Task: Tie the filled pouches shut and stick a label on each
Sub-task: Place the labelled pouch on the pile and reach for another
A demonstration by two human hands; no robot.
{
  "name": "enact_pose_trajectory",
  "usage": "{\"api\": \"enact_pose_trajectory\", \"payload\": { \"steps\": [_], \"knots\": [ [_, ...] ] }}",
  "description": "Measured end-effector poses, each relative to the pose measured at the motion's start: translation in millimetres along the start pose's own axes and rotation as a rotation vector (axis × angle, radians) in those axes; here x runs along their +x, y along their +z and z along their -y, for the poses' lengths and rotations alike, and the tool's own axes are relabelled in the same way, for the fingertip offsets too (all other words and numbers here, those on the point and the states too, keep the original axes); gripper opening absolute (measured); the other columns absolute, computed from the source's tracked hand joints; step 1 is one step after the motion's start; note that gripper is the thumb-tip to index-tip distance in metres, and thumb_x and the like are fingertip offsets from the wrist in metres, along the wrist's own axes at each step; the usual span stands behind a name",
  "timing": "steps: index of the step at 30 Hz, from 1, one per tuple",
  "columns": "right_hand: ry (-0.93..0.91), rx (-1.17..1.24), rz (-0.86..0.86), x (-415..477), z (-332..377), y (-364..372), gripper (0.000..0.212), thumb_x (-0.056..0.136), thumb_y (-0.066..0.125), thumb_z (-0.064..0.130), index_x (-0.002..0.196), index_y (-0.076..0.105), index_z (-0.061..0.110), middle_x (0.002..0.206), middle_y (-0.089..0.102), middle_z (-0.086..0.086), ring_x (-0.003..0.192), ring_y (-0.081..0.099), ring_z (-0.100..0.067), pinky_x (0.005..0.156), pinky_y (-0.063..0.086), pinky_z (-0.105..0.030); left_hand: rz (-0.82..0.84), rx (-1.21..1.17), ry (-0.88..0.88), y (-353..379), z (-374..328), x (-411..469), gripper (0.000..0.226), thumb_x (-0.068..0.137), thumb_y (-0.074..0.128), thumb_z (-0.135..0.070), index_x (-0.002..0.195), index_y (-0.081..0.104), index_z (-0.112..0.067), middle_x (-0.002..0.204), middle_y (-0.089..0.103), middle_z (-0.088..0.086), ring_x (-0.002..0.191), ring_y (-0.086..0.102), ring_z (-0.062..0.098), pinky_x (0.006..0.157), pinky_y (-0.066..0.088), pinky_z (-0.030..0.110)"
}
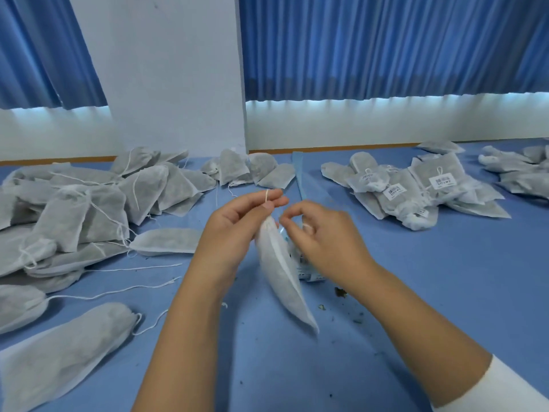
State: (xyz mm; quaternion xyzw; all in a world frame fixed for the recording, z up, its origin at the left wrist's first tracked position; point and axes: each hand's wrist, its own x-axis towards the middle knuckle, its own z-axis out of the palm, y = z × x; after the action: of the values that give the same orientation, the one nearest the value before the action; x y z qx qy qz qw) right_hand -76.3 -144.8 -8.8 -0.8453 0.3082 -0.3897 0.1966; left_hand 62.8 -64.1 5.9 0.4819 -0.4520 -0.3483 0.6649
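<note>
Pouch (279,272) hangs btwn both hands, neck up, just over the blue table (416,292). L hand (234,230) pinches the drawstring (267,197) at the top, cord looped over the forefinger. R hand (320,236) has thumb & forefinger closed right by the neck, prob. on the other cord end, tho that's hard to see. To tie it well, I'd say: keep the neck cinched, pull both ends evenly, seat the knot tight against the fabric. Labelled pouches (416,188) lie far R, unlabelled pile (74,209) on the L.
</note>
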Motion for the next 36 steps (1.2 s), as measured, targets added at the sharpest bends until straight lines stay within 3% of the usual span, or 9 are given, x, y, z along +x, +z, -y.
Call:
{"api": "enact_pose_trajectory", "payload": {
  "steps": [4,7,12,15,19,22,28,32,36],
  "knots": [
    [-0.141,-0.089,0.162,-5,5,-10,0.013,0.094,0.061,0.028,0.099,0.072,0.028,0.042,0.038,0.009,0.049,0.044,-0.009,0.053,0.033,-0.027,0.015,0.242,0.006,-2,2,-5,0.028,0.096,0.059,-0.006,0.110,0.073,-0.026,0.106,0.075,-0.016,0.099,0.068,-0.003,0.084,0.050,0.011],
    [-0.191,-0.014,0.160,-6,4,-25,0.012,0.093,0.064,0.026,0.098,0.075,0.029,0.042,0.034,0.008,0.046,0.038,-0.012,0.050,0.027,-0.018,0.082,0.300,-0.044,-4,-2,-11,0.026,0.096,0.059,-0.009,0.105,0.075,-0.028,0.094,0.076,-0.017,0.086,0.067,-0.008,0.075,0.046,0.005],
    [-0.073,0.254,0.182,-7,-4,-39,0.009,0.089,0.069,0.022,0.086,0.077,0.024,0.049,0.043,0.000,0.047,0.031,-0.007,0.050,0.028,-0.014,0.236,0.376,-0.126,1,-7,-15,0.022,0.098,0.055,-0.018,0.092,0.076,-0.020,0.087,0.076,-0.006,0.066,0.060,-0.006,0.060,0.043,0.013],
    [-0.043,0.352,0.207,-8,-6,-37,0.012,0.088,0.069,0.014,0.083,0.077,0.021,0.060,0.065,0.018,0.050,0.045,-0.001,0.053,0.034,-0.009,0.220,0.424,-0.167,4,-8,-16,0.024,0.098,0.055,-0.023,0.087,0.076,-0.021,0.082,0.076,-0.007,0.061,0.057,-0.007,0.061,0.036,0.020],
    [0.005,0.399,0.159,-4,-11,-38,0.007,0.085,0.074,0.017,0.081,0.078,0.020,0.058,0.061,0.003,0.055,0.044,-0.004,0.056,0.037,-0.016,0.270,0.465,-0.208,3,-11,-20,0.025,0.097,0.058,-0.028,0.081,0.077,-0.030,0.084,0.076,-0.007,0.069,0.059,-0.006,0.060,0.037,0.015],
    [0.033,0.434,0.108,-3,-12,-38,0.004,0.084,0.075,0.020,0.081,0.078,0.021,0.053,0.048,0.005,0.054,0.039,-0.006,0.054,0.035,-0.015,0.279,0.468,-0.206,6,-11,-21,0.027,0.097,0.058,-0.027,0.076,0.074,-0.030,0.078,0.073,-0.009,0.069,0.054,0.002,0.062,0.034,0.022],
    [0.173,0.513,0.031,-2,-7,-28,0.005,0.084,0.076,0.020,0.086,0.078,0.016,0.055,0.050,0.013,0.050,0.039,-0.004,0.051,0.035,-0.014,0.219,0.154,-0.230,21,-6,-17,0.041,0.099,0.046,-0.011,0.063,0.065,-0.020,0.062,0.052,-0.002,0.056,0.046,0.012,0.060,0.040,0.023],
    [0.297,0.399,-0.074,-1,-8,-23,0.037,0.082,0.076,0.024,0.115,0.064,0.036,0.106,0.058,0.010,0.075,0.055,-0.006,0.070,0.045,-0.012,0.111,-0.071,-0.238,27,-4,-14,0.036,0.097,0.046,-0.009,0.065,0.063,-0.013,0.062,0.050,0.001,0.047,0.044,0.012,0.056,0.042,0.023],
    [0.212,0.336,-0.178,-3,-4,-27,0.032,0.082,0.069,0.009,0.096,0.062,0.037,0.099,0.061,0.012,0.078,0.052,-0.002,0.071,0.039,-0.009,-0.021,-0.086,-0.248,23,0,-10,0.027,0.099,0.048,-0.013,0.077,0.064,-0.009,0.063,0.053,0.000,0.048,0.041,0.012,0.060,0.037,0.029]
  ]
}}
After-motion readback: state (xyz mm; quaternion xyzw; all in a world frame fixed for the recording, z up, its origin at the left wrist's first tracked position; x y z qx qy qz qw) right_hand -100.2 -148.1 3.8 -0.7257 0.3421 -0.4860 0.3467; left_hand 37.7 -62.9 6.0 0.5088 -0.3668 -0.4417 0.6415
